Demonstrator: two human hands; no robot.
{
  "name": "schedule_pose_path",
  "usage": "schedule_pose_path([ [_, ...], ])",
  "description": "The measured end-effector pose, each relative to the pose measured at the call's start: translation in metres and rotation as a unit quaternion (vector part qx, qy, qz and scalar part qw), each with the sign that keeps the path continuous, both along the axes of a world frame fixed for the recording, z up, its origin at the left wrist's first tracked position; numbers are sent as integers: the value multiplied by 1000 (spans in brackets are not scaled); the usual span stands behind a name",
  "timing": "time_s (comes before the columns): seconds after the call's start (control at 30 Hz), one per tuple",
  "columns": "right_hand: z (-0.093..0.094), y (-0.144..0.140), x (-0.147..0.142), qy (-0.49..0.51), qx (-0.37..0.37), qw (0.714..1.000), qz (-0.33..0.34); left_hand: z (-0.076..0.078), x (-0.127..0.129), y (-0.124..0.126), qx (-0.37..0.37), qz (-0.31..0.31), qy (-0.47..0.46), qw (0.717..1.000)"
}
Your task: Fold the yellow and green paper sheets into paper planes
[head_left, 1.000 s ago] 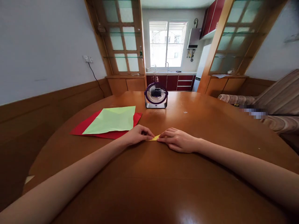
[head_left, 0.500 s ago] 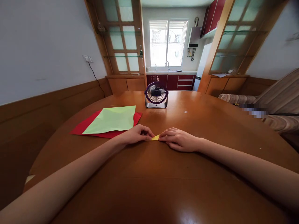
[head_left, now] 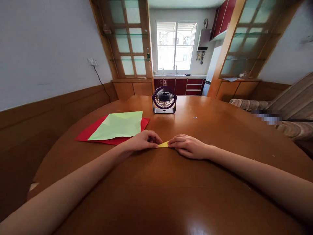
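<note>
Both hands sit close together on the counter (head_left: 171, 182). Left hand (head_left: 144, 141) & right hand (head_left: 189, 147) each pinch one end of a small yellow paper (head_left: 163, 144), grip closed on it. The paper lies flat, already folded small, w/ most of it hidden under fingers. Looks like more folds are left. A green sheet (head_left: 117, 125) lies on a red sheet (head_left: 97, 133), unfolded. A little fan (head_left: 164, 100) stands behind. No boxes or bowls here.
</note>
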State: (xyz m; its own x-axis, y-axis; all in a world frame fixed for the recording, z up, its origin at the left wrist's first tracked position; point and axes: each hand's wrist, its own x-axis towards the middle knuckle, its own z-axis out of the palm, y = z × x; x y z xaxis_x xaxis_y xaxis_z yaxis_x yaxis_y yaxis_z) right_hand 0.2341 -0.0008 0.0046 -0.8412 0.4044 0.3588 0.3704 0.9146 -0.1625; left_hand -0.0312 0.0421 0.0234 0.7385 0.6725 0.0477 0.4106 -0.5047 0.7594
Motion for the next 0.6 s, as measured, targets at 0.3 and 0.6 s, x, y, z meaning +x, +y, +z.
schedule_pose_path([
  [0.3,0,0,0,-12,15,1000,1,-3,5,-18,326,-110,42,938],
  [0.6,-3,-1,3,20,56,998,-25,-4,8,-20,359,-108,43,926],
])
